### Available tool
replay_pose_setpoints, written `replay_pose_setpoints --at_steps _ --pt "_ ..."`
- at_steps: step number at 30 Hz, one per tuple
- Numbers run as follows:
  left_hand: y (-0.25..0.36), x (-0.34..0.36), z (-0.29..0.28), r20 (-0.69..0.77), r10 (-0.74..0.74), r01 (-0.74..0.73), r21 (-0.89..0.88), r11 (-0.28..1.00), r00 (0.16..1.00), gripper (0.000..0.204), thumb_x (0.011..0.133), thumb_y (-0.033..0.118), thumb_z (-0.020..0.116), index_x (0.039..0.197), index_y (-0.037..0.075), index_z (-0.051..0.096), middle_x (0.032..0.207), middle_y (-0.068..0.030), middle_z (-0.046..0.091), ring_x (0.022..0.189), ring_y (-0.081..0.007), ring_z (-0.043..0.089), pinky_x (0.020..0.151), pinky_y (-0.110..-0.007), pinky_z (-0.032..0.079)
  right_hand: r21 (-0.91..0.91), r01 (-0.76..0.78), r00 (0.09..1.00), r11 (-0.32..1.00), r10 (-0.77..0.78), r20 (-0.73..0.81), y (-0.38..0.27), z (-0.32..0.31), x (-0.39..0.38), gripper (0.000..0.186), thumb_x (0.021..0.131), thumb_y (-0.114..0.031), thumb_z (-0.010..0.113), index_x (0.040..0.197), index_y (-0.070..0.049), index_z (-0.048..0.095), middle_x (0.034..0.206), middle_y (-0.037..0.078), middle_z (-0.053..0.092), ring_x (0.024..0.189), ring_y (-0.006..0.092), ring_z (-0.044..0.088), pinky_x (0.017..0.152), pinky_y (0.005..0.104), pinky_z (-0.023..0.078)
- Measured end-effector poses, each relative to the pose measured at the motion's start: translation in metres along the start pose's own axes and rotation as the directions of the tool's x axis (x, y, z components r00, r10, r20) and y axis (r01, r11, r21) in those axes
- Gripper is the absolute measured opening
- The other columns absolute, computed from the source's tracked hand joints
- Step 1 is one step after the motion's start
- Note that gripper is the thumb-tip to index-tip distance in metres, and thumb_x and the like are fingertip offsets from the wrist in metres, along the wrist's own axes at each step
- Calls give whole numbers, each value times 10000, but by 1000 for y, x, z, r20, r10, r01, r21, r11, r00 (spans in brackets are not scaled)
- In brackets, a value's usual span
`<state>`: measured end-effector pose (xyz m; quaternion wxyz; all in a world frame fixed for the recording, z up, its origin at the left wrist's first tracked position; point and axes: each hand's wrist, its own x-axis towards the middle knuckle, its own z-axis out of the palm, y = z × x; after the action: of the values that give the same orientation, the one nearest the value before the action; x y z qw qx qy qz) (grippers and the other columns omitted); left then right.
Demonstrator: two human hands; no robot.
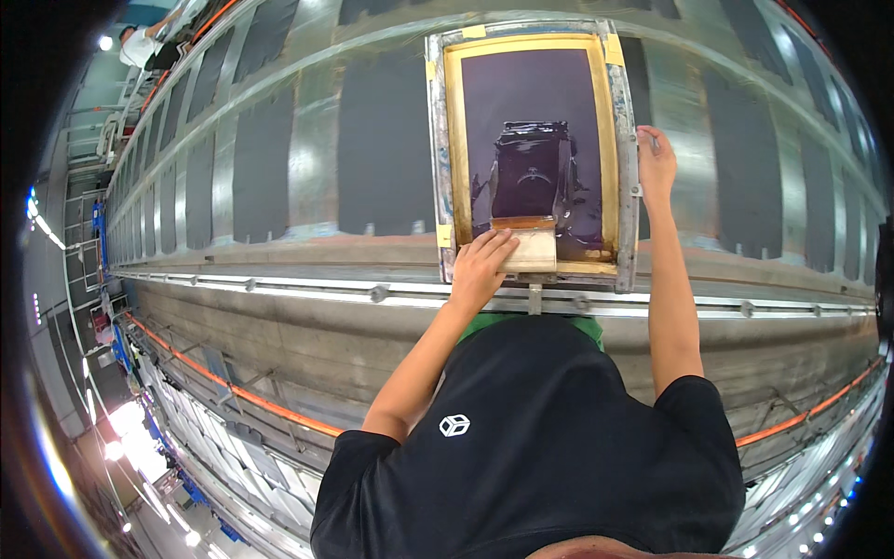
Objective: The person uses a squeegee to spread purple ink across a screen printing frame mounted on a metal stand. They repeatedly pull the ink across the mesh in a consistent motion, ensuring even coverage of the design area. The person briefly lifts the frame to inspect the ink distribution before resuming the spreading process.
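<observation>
A screen printing frame (pixel 627 214) lies in front of me, its mesh bordered with yellow tape. Dark, glossy ink (pixel 531 172) is spread over the middle of the dark purple mesh. At the near end of the mesh rests a squeegee with a pale wooden handle (pixel 533 253) and a brown blade edge. My left hand (pixel 482 265) is closed over the left end of that handle, thumb hidden. On the frame's right outer edge, my right hand (pixel 656 160) has its fingers curled against the rim; the fingertips are partly hidden.
Under the frame runs a long table (pixel 312 168) carrying a row of dark grey fabric panels (pixel 386 149). A metal rail (pixel 382 291) follows its near edge. Orange piping (pixel 233 377) and another panel-covered table lie behind me. Another person (pixel 140 47) is at the far left.
</observation>
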<state>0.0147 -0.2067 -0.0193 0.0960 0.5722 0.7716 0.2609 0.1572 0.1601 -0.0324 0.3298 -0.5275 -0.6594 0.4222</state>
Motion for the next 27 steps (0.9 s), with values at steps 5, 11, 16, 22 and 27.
replay_pose_setpoints --at_steps 5,11,16,22,27 --pt "-113 -47 -84 110 -47 36 103 994 993 660 693 11 733 1335 134 640 1390 -39 635 1276 -275 573 993 -431 481 170 59 998 984 -59 -9 -17 140 -77 191 974 -232 687 1109 -104 733 819 24 659 698 119 534 668 310 462" --pt "-180 -57 -149 210 -112 105 41 994 971 689 635 -60 648 1310 78 649 1356 -98 650 1261 -336 586 1069 -437 466 120 153 986 981 -144 -80 -69 222 -138 268 924 -249 712 1142 -94 724 966 181 748 793 224 710 745 378 541" --pt "-181 -68 -162 234 -173 156 90 984 957 683 663 -101 638 1326 63 640 1363 -124 640 1264 -350 579 1082 -443 445 121 -20 999 992 15 45 -92 242 -155 248 920 -240 675 1140 -128 693 645 191 641 618 344 664 633 467 507" --pt "-175 -54 -160 288 -213 184 124 975 934 632 702 -104 612 1315 47 642 1318 -151 649 1225 -361 592 1049 -438 455 192 -114 993 975 103 64 -93 230 -160 254 937 -211 685 1179 -142 651 552 155 555 506 292 589 552 414 459" --pt "-191 -37 -175 232 -258 212 206 955 938 503 724 -87 615 1207 28 699 1134 -154 701 1067 -370 645 956 -440 497 439 -229 971 869 169 171 -98 246 -158 319 945 -192 680 1247 -131 598 600 141 603 526 277 602 559 421 458"
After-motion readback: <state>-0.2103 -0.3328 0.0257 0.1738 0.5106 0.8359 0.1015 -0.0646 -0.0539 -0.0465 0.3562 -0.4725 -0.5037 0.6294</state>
